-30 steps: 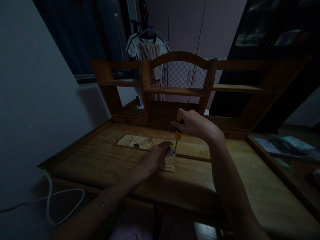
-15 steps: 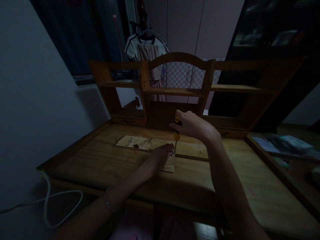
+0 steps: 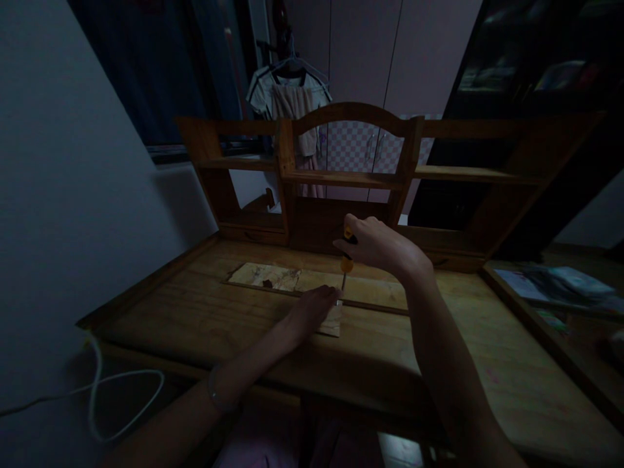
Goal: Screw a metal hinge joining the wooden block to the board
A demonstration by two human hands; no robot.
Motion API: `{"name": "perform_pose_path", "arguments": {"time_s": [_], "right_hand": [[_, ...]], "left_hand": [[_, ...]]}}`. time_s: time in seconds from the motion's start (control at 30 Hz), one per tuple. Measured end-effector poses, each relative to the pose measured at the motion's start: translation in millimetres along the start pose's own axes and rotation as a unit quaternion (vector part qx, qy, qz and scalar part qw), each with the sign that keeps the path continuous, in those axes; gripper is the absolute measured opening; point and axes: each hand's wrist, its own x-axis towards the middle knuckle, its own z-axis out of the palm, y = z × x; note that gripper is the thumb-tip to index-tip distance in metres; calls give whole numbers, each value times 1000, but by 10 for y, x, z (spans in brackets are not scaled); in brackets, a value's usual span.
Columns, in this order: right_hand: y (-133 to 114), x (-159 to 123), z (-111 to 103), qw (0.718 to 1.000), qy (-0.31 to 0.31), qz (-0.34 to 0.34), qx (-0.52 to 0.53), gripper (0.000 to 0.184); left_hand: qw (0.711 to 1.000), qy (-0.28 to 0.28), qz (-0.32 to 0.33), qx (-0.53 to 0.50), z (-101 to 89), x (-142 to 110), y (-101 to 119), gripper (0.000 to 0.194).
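Cable (image 3: 95,390), white and looped, hangs beside the near left corner of the counter (image 3: 195,292). To its right, a long board (image 3: 273,276) with a torn, stained left end lies roughly parallel to the counter's far edge, nearer that edge than the front one.

The left hand (image 3: 314,311) comes in over the counter's front edge, palm down on a short board (image 3: 331,325) lying to the front of the long one. Change noted: half a second ago a small bright metal piece showed at its fingertips; now the fingers have moved forward and cover it. Whether they grasp the piece or only press on it cannot be told.

The screwdriver (image 3: 346,264) stands almost upright, its tip near the far right corner of the short board, practically unchanged in position. The left fingertips now appear to meet the shank, which suggests closer steadying at the tip, with the contact point masked from view.

The right hand (image 3: 377,244) approaches from the right, fingers clenched around the yellow-and-black handle. Papers (image 3: 560,283) lie past the counter's right edge
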Motion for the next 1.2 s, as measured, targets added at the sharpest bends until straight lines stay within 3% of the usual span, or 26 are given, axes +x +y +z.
{"name": "perform_pose_path", "arguments": {"time_s": [0.07,0.13,0.2,0.27,0.4,0.53,0.73,1.2], "right_hand": [[-4,-7,-6,1000,1,-1,0,32],[-5,-16,-15,1000,5,-3,-2,31],[-3,-31,-33,1000,8,0,-3,32],[-1,-54,-61,1000,10,10,-2,32],[1,-120,-132,999,29,19,-6,32],[21,-177,-181,999,43,16,-5,31],[35,-224,-223,998,51,4,23,33],[-71,-223,-219,998,62,-14,14,34]], "left_hand": [[1000,17,-3,-22,-49,-31,34,31],[995,75,-22,-67,-99,-100,67,32],[977,152,-95,-116,-110,-227,78,29],[950,193,-189,-156,-61,-399,57,27],[916,189,-283,-214,159,-681,-11,41],[902,179,-302,-250,307,-658,-22,61],[918,156,-306,-198,244,-510,-20,61],[936,122,-297,-145,202,-536,34,67]]}}
